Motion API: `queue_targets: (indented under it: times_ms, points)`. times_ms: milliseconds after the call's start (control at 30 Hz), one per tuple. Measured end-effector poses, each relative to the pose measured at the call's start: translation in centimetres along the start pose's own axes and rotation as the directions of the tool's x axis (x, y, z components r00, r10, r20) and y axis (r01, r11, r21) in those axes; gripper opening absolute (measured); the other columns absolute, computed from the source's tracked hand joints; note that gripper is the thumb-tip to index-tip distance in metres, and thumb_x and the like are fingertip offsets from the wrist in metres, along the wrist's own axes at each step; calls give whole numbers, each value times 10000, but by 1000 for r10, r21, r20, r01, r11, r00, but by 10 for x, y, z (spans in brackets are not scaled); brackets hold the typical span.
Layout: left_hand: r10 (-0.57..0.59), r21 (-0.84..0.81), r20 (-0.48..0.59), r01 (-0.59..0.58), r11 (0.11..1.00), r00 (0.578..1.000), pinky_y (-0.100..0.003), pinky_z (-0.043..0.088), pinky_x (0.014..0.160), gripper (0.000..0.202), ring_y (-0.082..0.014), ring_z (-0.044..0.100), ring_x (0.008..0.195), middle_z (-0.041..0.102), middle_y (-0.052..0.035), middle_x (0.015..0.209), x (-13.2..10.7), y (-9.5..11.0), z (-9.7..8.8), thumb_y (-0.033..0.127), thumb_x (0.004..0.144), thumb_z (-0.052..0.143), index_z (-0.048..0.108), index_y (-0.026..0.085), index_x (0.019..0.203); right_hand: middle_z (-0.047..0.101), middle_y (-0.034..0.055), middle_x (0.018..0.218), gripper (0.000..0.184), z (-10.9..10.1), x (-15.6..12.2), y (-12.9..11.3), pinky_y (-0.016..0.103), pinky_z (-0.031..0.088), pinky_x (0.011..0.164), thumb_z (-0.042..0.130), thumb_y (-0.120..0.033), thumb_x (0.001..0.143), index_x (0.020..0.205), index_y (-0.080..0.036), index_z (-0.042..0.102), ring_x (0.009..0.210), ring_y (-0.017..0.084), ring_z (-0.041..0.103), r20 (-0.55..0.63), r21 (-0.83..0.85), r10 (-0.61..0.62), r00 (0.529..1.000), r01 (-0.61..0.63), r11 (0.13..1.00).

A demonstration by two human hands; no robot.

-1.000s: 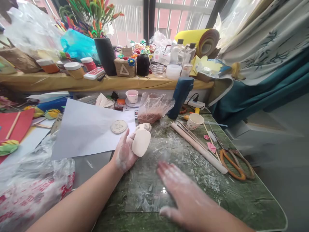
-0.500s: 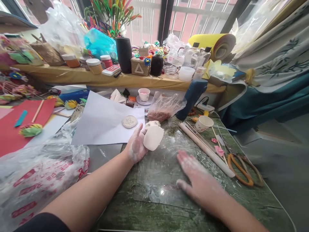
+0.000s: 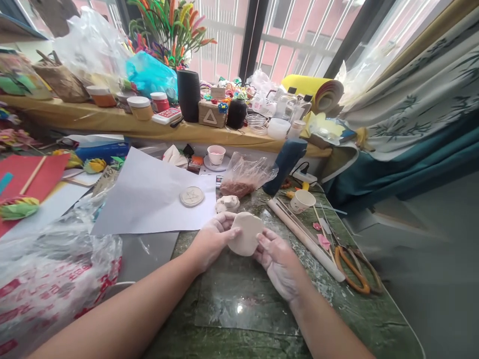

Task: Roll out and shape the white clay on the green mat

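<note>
A flat, pale slab of clay (image 3: 245, 233) is held upright between both hands just above a clear glass board (image 3: 247, 294) on the green table. My left hand (image 3: 212, 238) grips its left edge with curled, powder-dusted fingers. My right hand (image 3: 279, 259) pinches its right edge. A smaller lump of clay (image 3: 227, 203) lies just beyond the slab. A round clay disc with a star pattern (image 3: 191, 196) rests on a white paper sheet (image 3: 149, 197) to the left.
A white rolling pin (image 3: 305, 239) and orange-handled scissors (image 3: 354, 269) lie to the right. A paper cup (image 3: 301, 201), a plastic bag of reddish stuff (image 3: 243, 174) and a dark blue bottle (image 3: 285, 159) stand behind. A crumpled plastic bag (image 3: 48, 279) fills the left foreground.
My right hand left the glass board and came up to take the clay slab's right edge. My left hand brought the slab nearer and toward the middle.
</note>
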State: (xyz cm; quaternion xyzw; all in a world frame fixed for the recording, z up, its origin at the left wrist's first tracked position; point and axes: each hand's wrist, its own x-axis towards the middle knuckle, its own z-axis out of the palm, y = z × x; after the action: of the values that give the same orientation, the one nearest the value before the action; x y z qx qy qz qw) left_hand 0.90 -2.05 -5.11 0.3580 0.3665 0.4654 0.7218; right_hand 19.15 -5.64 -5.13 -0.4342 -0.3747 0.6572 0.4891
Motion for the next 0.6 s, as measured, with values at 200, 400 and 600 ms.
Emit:
queue_targets:
  times_ms: [200, 400, 600]
  points:
    - [39, 176, 41, -46, 983, 998, -313, 508, 839, 355, -216, 673, 932, 760, -58, 981, -5, -2, 3, 337, 704, 909, 719, 197, 968, 764, 62, 969, 389, 1, 0, 14, 359, 553, 826, 856, -486, 747, 974, -196, 729, 902, 239, 681, -142, -88, -103, 984, 91, 992]
    - [11, 271, -1, -11, 962, 1000, -305, 493, 776, 296, -204, 659, 828, 747, -60, 884, -3, -5, -3, 380, 727, 889, 749, 175, 888, 755, 51, 929, 452, -1, -3, 14, 334, 544, 773, 865, -508, 722, 1000, -192, 701, 848, 228, 678, -103, -32, -47, 994, 44, 999]
    - [87, 329, -34, -71, 942, 996, -327, 509, 824, 370, -239, 661, 977, 738, -90, 1087, 1, 1, -7, 399, 773, 844, 728, 203, 1064, 760, 54, 963, 463, -12, -7, -10, 315, 551, 763, 895, -448, 701, 1021, -186, 688, 838, 213, 691, -81, 0, 52, 995, -52, 999]
